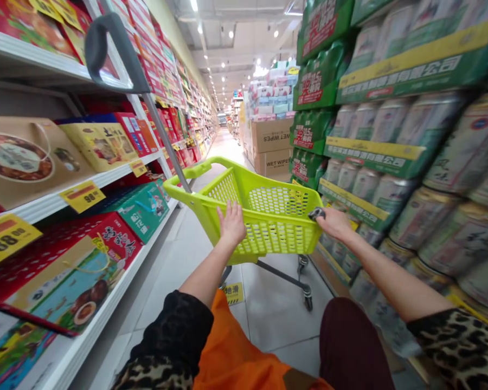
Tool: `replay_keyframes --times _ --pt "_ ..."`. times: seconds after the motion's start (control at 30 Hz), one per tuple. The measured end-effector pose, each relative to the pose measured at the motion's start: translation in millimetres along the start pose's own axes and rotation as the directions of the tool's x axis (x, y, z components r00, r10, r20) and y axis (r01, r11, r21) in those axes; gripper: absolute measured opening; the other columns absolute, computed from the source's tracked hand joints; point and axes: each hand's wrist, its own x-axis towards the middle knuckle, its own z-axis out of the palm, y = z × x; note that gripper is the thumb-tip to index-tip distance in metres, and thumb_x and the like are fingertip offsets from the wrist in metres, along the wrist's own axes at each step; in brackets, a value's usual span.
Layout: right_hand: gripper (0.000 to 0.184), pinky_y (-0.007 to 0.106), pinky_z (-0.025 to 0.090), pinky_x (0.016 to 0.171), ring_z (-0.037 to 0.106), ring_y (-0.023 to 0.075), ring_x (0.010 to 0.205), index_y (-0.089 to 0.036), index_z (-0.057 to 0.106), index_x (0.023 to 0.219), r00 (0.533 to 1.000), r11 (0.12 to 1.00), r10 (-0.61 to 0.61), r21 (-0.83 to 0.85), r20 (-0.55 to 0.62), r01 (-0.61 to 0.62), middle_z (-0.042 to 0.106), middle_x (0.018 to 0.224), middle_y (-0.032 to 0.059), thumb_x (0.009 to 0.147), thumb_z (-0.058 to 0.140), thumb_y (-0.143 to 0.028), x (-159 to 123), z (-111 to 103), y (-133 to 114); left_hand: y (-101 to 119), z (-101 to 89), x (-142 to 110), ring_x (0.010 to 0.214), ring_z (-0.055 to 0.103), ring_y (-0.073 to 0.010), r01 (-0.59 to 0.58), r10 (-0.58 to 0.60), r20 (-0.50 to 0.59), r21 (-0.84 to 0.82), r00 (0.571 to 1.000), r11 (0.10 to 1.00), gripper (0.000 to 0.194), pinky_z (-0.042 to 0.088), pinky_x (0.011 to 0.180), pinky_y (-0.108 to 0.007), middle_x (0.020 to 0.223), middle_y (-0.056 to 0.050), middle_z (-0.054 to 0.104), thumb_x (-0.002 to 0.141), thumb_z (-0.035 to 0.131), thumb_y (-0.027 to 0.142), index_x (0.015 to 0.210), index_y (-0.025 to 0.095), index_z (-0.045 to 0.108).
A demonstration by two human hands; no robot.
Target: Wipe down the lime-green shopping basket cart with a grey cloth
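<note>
A lime-green shopping cart [284, 230] with a perforated basket stands sideways before me, its basket holding nothing that I can see. My left hand [232, 223] lies against the near side wall of the basket, fingers stretched and apart. At the basket's right end, my right hand [334, 223] is closed on a small dark bunched cloth [317, 213], pressed to the rim corner. The cart's grey handle [140, 78] rises on a metal pole [168, 143] at the left, away from both hands. Caster wheels [307, 298] show beneath.
Shelves [93, 184] of gift boxes with yellow price tags line the left. Stacked drink cans in green trays [374, 149] rise close on the right. Wet-wipe cartons [271, 135] stand beyond the cart. The tiled aisle runs on ahead; a yellow floor sticker [235, 293] lies below.
</note>
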Motion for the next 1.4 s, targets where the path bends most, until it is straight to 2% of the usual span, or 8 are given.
replay_keyframes --times 0.13,0.27,0.53,0.67,0.87,0.97,1.2,1.4 --pt "0.033 0.036 0.041 0.08 0.056 0.0256 0.09 -0.009 0.06 0.098 0.994 0.999 -0.013 0.029 -0.105 0.016 0.062 0.097 0.0162 0.077 0.039 -0.022 -10 11 4 7 -2.5 -4 0.136 0.008 -0.0277 0.004 -0.004 -0.003 0.014 1.0 1.0 0.066 0.006 0.107 -0.059 0.146 -0.011 0.023 0.071 0.041 0.019 0.135 0.008 0.03" --pt "0.044 0.037 0.037 0.093 0.049 0.0252 0.103 -0.008 0.053 0.116 0.965 0.982 -0.085 0.144 -0.25 0.124 0.057 0.112 0.0141 0.075 0.039 -0.015 -11 28 -41 9 -3.2 -6 0.136 0.009 -0.0284 -0.007 0.007 -0.01 0.031 1.0 0.999 0.067 0.008 0.106 -0.059 0.146 -0.01 0.023 0.07 0.042 0.02 0.135 0.007 0.03" --pt "0.042 0.037 0.036 0.094 0.044 0.0234 0.108 -0.018 0.055 0.117 0.885 0.866 -0.365 0.243 -0.288 0.436 0.05 0.121 0.0109 0.077 0.044 -0.014 -19 29 -103 4 -5.7 -14 0.135 0.014 -0.0298 -0.027 0.029 -0.033 0.057 0.999 0.998 0.064 0.005 0.106 -0.06 0.144 -0.013 0.029 0.071 0.041 0.019 0.133 0.007 0.033" --pt "0.039 0.039 0.037 0.092 0.047 0.024 0.104 -0.019 0.059 0.111 0.903 0.903 -0.314 0.202 -0.293 0.379 0.052 0.118 0.01 0.075 0.045 -0.014 -23 28 -73 3 -8.8 -22 0.132 0.022 -0.0293 -0.085 0.088 -0.056 0.051 0.995 0.995 0.057 0.005 0.106 -0.059 0.138 -0.013 0.039 0.075 0.036 0.014 0.132 0.009 0.037" --pt "0.041 0.043 0.038 0.092 0.047 0.0277 0.107 -0.011 0.058 0.111 0.956 0.986 -0.03 0.15 -0.292 0.076 0.051 0.117 0.0154 0.074 0.042 -0.017 -17 25 -10 17 -11.0 -25 0.129 0.029 -0.0301 -0.126 0.127 -0.07 0.023 0.989 0.992 0.056 0.005 0.107 -0.058 0.135 -0.014 0.043 0.076 0.032 0.01 0.132 0.009 0.037" --pt "0.044 0.042 0.038 0.093 0.047 0.0282 0.109 -0.007 0.054 0.116 0.964 0.981 -0.019 0.181 -0.264 0.069 0.051 0.118 0.0177 0.075 0.041 -0.018 -8 27 -27 30 -10.3 -25 0.129 0.027 -0.0301 -0.119 0.118 -0.064 -0.016 0.991 0.993 0.059 0.006 0.106 -0.059 0.136 -0.014 0.042 0.074 0.035 0.011 0.133 0.009 0.035" --pt "0.045 0.035 0.039 0.094 0.048 0.0221 0.112 -0.014 0.051 0.12 0.947 0.912 -0.264 0.271 -0.184 0.307 0.053 0.121 0.0131 0.077 0.04 -0.013 11 26 -127 37 -20.6 -24 0.129 0.029 -0.0266 -0.212 0.211 -0.049 -0.027 0.976 0.977 0.058 0.006 0.109 -0.054 0.135 -0.015 0.042 0.075 0.038 0.02 0.132 0.01 0.036" --pt "0.028 0.031 0.044 0.077 0.059 0.0206 0.089 -0.02 0.062 0.099 0.989 0.958 -0.139 0.245 -0.051 0.148 0.065 0.097 0.0076 0.078 0.043 -0.021 25 9 -99 -1 -47.0 -29 0.132 0.024 -0.0266 -0.181 0.184 -0.059 0.047 0.981 0.982 0.057 0.007 0.109 -0.052 0.139 -0.016 0.037 0.074 0.035 0.014 0.13 0.007 0.04"
